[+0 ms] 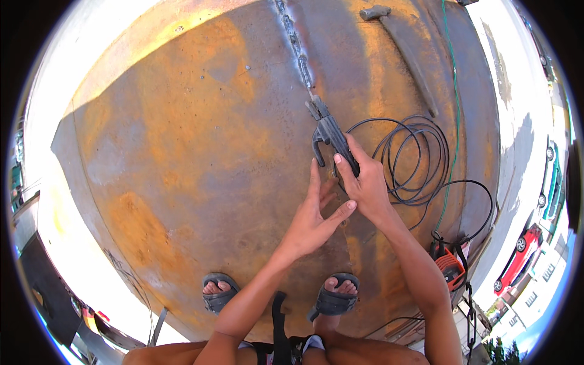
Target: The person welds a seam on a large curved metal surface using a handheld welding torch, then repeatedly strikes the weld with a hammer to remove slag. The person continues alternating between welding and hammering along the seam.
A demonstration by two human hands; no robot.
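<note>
My right hand (364, 181) is wrapped round the handle of a black welding electrode holder (330, 131). Its jaws point away from me, and a short electrode stub (311, 93) sticks out of them, at the near end of a rough, whitish weld bead (294, 44). Just left of the holder is my left hand (311, 218), its fingers apart and its fingertips close below the holder's lever. I see nothing held in it. A black cable (420, 201) leads off in loops to the right. All this is on a rusty steel plate (182, 182).
A hammer (409, 59) lies at the far right, beside a thin green line (454, 79). An orange and black tool (449, 269) and a chain (469, 319) are at the lower right. My sandalled feet (219, 292) stand on the plate. Cars are parked beyond its right edge.
</note>
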